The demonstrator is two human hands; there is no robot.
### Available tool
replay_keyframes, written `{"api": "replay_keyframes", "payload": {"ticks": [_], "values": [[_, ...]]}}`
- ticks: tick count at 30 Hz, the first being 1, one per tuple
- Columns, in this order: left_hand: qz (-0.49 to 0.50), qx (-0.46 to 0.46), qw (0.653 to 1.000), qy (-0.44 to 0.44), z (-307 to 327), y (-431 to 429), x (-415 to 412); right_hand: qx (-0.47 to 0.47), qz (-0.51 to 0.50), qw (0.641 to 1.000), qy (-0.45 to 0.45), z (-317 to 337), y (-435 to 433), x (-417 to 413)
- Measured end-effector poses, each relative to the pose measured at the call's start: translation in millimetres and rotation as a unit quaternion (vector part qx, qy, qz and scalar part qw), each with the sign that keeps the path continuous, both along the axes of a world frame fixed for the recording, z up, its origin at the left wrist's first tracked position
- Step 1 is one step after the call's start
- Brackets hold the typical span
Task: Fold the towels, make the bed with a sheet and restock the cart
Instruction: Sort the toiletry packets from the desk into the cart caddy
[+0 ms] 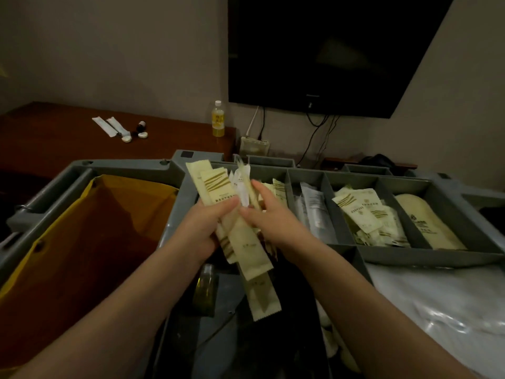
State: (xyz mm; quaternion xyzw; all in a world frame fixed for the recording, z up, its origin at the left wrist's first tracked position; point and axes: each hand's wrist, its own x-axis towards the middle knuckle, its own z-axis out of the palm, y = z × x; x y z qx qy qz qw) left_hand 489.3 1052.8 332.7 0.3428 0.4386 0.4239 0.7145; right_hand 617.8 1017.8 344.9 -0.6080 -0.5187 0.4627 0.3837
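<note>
1. The left grip [210,225] is closed round the lower middle of a bundle of long cream paper sachets [246,242] with olive stripes. The right grip [270,214] pinches the same bundle from the opposite side, thumb on its face.
2. The bundle is held above the left end of the grey plastic compartmented cart tray [410,258]. Its long axis runs from low near the person up toward the tray's far rim.
3. The tray's leftmost compartment, just beyond both grips, holds similar sachets. It is probably the target, and the right grip is nearer.
4. The sachets are thin, flat and unevenly fanned, with crimped ends, so they could slip.
</note>
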Motion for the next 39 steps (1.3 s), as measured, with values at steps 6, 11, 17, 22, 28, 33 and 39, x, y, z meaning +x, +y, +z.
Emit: {"api": "replay_keyframes", "payload": {"ticks": [6,11,17,22,28,33,39], "values": [[0.050,-0.047,0.998,-0.016,-7.3,17.3,-13.4,-0.092,-0.126,0.959,-0.236,-20.7,60.7,32.2],[0.052,-0.098,0.993,-0.039,-7.4,21.7,-18.8,-0.070,-0.106,0.933,-0.338,-24.6,71.2,23.3],[0.067,-0.099,0.990,-0.078,-3.6,22.6,-22.0,-0.128,0.013,0.991,-0.025,2.8,24.9,-11.7],[0.049,-0.043,0.997,-0.048,0.0,24.2,-21.4,-0.149,0.091,0.983,0.051,-3.0,6.9,-13.9],[0.043,0.007,0.999,-0.011,-2.2,21.7,-15.3,-0.073,0.053,0.996,-0.028,-12.4,5.5,-26.6],[0.034,-0.017,0.998,-0.040,-0.5,28.7,-24.6,-0.046,-0.053,0.994,0.080,-16.0,4.9,-19.0],[0.071,-0.056,0.995,-0.032,-7.0,32.4,-31.7,-0.075,-0.208,0.973,0.068,-21.0,54.9,24.0]]}}
